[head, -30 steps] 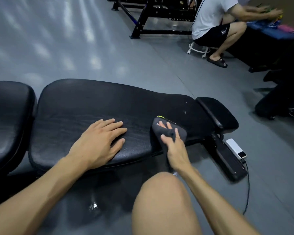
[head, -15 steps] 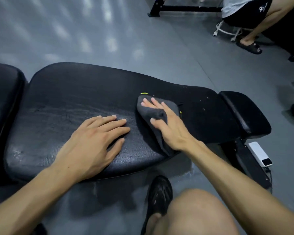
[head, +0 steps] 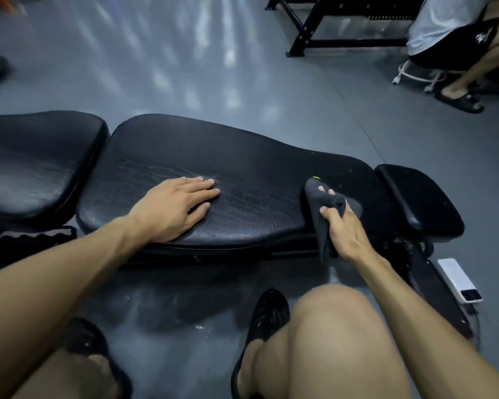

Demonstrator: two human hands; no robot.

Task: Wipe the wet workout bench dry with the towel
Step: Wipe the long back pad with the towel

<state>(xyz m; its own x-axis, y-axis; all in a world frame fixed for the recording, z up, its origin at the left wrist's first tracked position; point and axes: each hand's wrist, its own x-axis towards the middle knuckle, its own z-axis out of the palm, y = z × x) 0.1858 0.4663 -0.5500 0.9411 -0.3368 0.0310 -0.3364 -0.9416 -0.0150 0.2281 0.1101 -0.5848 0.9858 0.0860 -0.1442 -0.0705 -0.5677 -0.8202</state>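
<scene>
Our right hand (head: 343,226) holds the dark towel (head: 321,214), fingers curled around it, on the bench (head: 257,180). Left of it, our left hand (head: 173,208) rests flat, fingers straight.

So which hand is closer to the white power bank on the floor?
Right. The right hand grips the towel at the bench end nearest the power bank; the left hand rests flat mid-bench, farther away.
</scene>
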